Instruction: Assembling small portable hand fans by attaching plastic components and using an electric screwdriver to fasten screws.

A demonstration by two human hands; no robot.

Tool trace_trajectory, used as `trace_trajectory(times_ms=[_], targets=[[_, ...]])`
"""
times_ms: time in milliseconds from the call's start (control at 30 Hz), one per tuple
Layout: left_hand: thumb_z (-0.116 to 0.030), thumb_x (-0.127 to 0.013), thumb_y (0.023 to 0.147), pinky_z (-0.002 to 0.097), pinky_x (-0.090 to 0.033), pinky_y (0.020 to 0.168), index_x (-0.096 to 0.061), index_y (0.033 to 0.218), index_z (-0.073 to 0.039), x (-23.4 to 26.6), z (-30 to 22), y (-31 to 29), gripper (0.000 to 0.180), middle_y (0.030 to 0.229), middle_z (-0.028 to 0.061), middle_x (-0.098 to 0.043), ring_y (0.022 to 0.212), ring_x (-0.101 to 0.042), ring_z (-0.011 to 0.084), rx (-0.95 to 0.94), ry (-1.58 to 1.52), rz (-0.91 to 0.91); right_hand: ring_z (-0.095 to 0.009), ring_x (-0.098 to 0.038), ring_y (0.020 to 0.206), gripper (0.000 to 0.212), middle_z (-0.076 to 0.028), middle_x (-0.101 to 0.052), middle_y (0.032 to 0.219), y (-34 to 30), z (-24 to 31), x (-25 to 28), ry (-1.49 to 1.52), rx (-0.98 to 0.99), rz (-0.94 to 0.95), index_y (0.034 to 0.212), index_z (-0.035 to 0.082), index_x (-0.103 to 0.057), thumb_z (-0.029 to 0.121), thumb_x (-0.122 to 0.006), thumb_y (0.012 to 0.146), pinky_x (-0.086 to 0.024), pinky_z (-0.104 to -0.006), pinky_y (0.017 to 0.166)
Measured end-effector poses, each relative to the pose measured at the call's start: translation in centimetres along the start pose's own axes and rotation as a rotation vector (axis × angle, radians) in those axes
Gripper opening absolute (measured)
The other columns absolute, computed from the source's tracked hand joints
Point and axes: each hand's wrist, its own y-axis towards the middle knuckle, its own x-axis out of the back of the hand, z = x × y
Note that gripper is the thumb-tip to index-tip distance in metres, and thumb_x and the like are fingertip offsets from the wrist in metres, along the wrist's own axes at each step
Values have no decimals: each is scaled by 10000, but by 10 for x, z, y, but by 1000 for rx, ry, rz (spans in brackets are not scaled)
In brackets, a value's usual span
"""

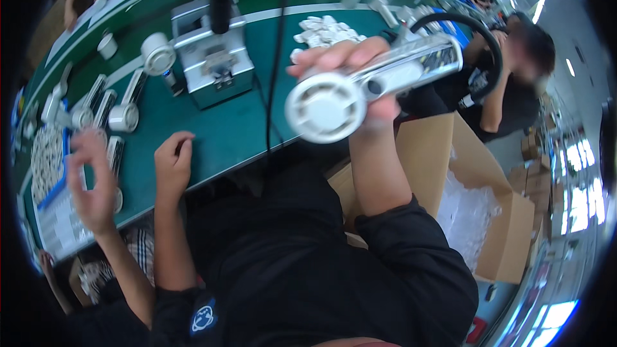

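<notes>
My right hand [379, 110] is raised above the table's near edge, its fingers wrapped round a handheld shower head [326, 108]. This shower head has a round white face with a ring of slots and a shiny, see-through handle; motion blurs it slightly. Just over the green tabletop [225, 135], near its front edge, my left hand [173, 162] is loosely closed, thumb against the curled fingers, with nothing visible in it. Several similar shower heads [124, 117] lie on the table to its left.
A metal fixture [215, 64] stands on the table beyond my left hand. White parts [328, 31] are heaped farther back. At right is an open carton [450, 173] with plastic lining. A co-worker's hand [93, 183] reaches in at left, beside a blue tray [53, 186]; another person [514, 71] sits at right.
</notes>
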Motion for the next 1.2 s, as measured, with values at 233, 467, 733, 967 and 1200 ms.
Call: trace_trajectory(times_ms=[233, 467, 733, 967, 1200], targets=[[-54, -539, 844, 232, -358, 520, -616, 884, 6, -2, 13, 1, 105, 644, 30, -521, 576, -457, 87, 58, -48, 23, -282, -589, 833, 543, -85, -616, 959, -83, 89, 79, 63, 394, -1131, 1043, 114, -567, 600, -404, 864, -463, -408, 664], [-53, -536, 845, 232, -349, 515, -617, 885, 1, -5, 9, 2, 105, 637, 24, -509, 573, -445, 83, 22, 45, 26, -309, -567, 835, 453, -105, -584, 993, -136, 119, 157, -58, 261, -1471, 1098, 89, -519, 465, -323, 938, -480, -421, 664], [-41, -526, 844, 236, -361, 534, -613, 885, 17, -7, 9, 1, 112, 673, 43, -527, 593, -466, 102, 18, 90, 17, -310, -568, 827, 319, -89, -593, 975, -141, 171, 227, -310, 13, -1429, 1056, 135, -513, 409, -416, 926, -438, -464, 672], [-21, -523, 828, 248, -373, 544, -608, 872, 20, -8, 2, -1, 104, 699, 63, -543, 604, -477, 125, -5, 136, 0, -325, -565, 956, 256, -79, -589, 1046, -155, 207, 260, -434, -198, -1573, 1079, 140, -509, 340, -494, 920, -436, -557, 747], [-12, -519, 821, 254, -380, 555, -602, 854, 22, -7, -1, 2, 95, 712, 77, -550, 611, -486, 144, 12, 172, 7, -259, -634, 814, 343, -70, -626, 946, -167, 243, 316, -980, -554, -1808, 1035, 62, -553, 240, -700, 782, -507, -516, 680]])
